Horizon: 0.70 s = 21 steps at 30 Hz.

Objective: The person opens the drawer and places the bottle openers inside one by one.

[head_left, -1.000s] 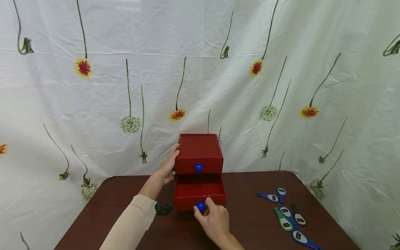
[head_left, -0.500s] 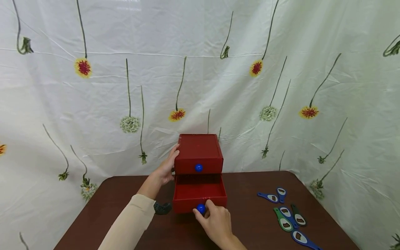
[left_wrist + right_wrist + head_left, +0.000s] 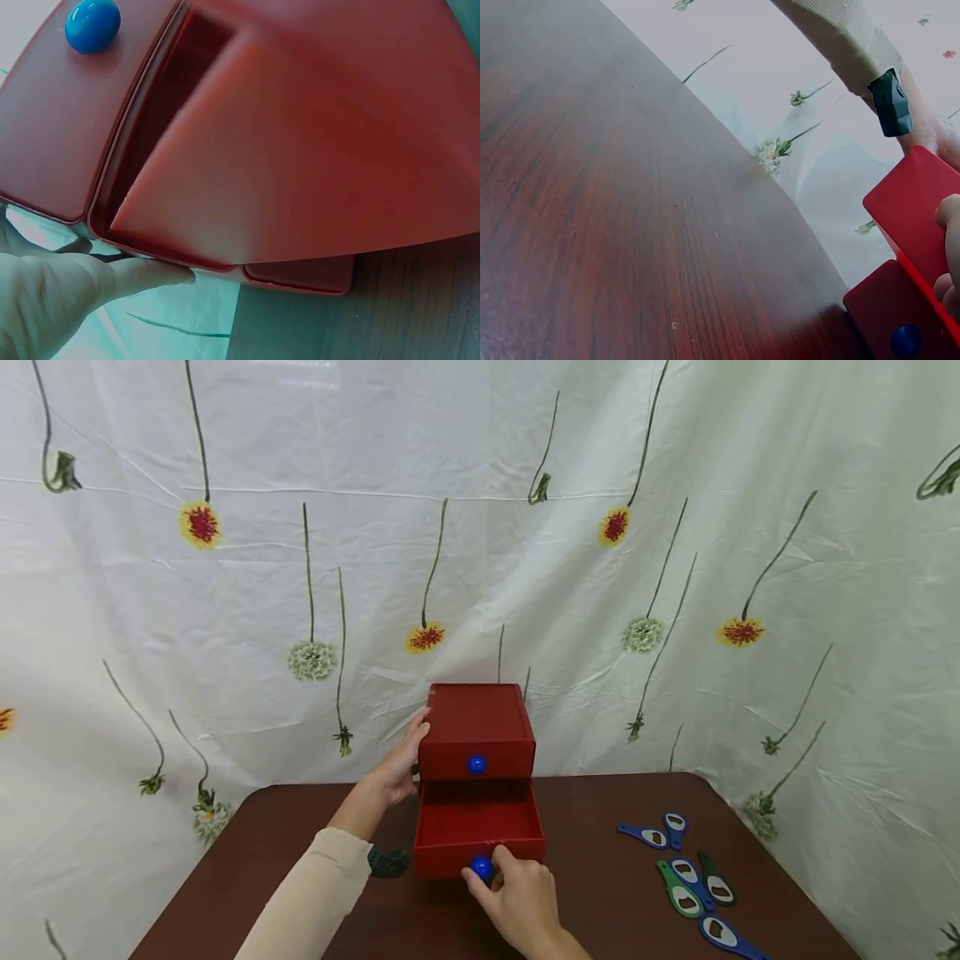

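A red chest of drawers [image 3: 478, 714] stands on the table, with round blue knobs. Its top drawer [image 3: 442, 763] is shut, while the drawer [image 3: 480, 822] below is pulled well out and its visible floor is bare. Under that one, the right wrist view shows another closed drawer [image 3: 881, 300] with a blue knob [image 3: 905, 340]. My left hand [image 3: 393, 770] rests along the chest's left side, fingers fairly straight; the thumb lies by the edge in the left wrist view. My right hand [image 3: 517, 893] pinches the pulled-out drawer's blue knob [image 3: 482, 867] between thumb and fingers.
Several bottle openers in blue, green [image 3: 681, 889] and dark green [image 3: 717, 878] lie on the dark brown table [image 3: 600, 893] to the right. A pale curtain [image 3: 480, 568] with printed flowers hangs behind. A black band [image 3: 389, 862] shows beneath the left wrist.
My right hand has drawn the drawer slightly further out towards me, still pinching the knob. The left hand stays on the side of the chest.
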Tool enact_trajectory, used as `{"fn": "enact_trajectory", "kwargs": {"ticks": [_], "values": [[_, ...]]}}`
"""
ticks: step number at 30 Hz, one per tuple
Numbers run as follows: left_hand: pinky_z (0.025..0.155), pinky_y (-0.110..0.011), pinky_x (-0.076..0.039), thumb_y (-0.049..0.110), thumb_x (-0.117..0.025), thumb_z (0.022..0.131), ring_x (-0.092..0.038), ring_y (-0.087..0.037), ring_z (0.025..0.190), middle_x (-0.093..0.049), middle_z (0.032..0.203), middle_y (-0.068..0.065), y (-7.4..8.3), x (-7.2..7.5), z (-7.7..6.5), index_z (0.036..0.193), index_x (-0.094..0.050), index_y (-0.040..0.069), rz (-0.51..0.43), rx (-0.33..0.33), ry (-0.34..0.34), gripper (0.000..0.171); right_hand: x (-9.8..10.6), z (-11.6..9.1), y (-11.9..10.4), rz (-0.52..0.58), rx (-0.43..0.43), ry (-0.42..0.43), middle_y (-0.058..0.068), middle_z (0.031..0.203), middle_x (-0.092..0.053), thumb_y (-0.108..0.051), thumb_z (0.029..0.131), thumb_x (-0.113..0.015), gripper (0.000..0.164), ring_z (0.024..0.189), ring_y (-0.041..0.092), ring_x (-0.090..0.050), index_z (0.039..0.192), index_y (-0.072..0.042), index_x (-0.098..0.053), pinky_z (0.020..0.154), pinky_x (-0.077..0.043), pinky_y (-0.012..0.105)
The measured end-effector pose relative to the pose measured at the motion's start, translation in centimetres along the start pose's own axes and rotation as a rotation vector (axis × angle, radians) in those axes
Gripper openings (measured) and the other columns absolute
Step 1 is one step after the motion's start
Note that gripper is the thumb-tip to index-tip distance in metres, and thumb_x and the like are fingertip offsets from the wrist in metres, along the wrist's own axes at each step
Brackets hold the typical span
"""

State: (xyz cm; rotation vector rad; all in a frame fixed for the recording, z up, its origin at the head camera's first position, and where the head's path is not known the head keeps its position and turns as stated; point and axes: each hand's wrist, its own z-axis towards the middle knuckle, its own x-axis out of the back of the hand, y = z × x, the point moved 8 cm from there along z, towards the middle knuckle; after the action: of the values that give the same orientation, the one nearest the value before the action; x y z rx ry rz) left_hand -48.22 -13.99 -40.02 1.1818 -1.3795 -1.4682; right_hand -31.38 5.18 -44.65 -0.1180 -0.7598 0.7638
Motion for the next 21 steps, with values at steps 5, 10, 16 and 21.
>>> {"fn": "enact_trajectory", "kwargs": {"ticks": [5,10,16,21], "values": [[0.099,-0.083,-0.025,0.047,-0.033,0.112,-0.015,-0.049,0.149,-0.012,0.168,-0.015,0.11,0.20,-0.08,0.164,-0.012,0.046,-0.012,-0.005,-0.001,0.056,0.13,0.00,-0.26,-0.010,0.025,0.002,-0.024,0.056,-0.036,-0.047,0.089,-0.081,0.046,0.045,-0.012,-0.030,0.069,-0.026,-0.046,0.042,-0.028,0.013],[0.098,-0.085,-0.023,0.047,-0.034,0.113,-0.014,-0.049,0.149,-0.012,0.168,-0.015,0.20,0.27,-0.24,0.164,-0.012,0.045,-0.010,-0.009,0.002,0.056,0.16,-0.18,-0.45,-0.023,0.035,-0.007,-0.024,0.056,-0.035,-0.049,0.089,-0.080,0.046,0.045,-0.011,-0.029,0.069,-0.026,-0.046,0.042,-0.028,0.013],[0.099,-0.085,-0.020,0.048,-0.036,0.112,-0.012,-0.050,0.149,-0.009,0.168,-0.016,0.10,0.03,-0.32,0.165,-0.011,0.044,0.004,-0.002,-0.009,0.058,0.38,-0.66,-0.61,-0.018,0.029,-0.024,-0.024,0.056,-0.034,-0.049,0.089,-0.080,0.046,0.046,-0.010,-0.028,0.069,-0.025,-0.046,0.043,-0.028,0.014],[0.098,-0.086,-0.020,0.048,-0.036,0.112,-0.013,-0.050,0.149,-0.009,0.168,-0.015,0.10,-0.02,-0.20,0.165,-0.011,0.044,0.006,-0.011,-0.007,0.059,0.59,-0.96,-0.79,-0.006,0.031,-0.049,-0.024,0.056,-0.036,-0.046,0.088,-0.082,0.044,0.047,-0.011,-0.030,0.070,-0.025,-0.047,0.044,-0.030,0.013]]}}
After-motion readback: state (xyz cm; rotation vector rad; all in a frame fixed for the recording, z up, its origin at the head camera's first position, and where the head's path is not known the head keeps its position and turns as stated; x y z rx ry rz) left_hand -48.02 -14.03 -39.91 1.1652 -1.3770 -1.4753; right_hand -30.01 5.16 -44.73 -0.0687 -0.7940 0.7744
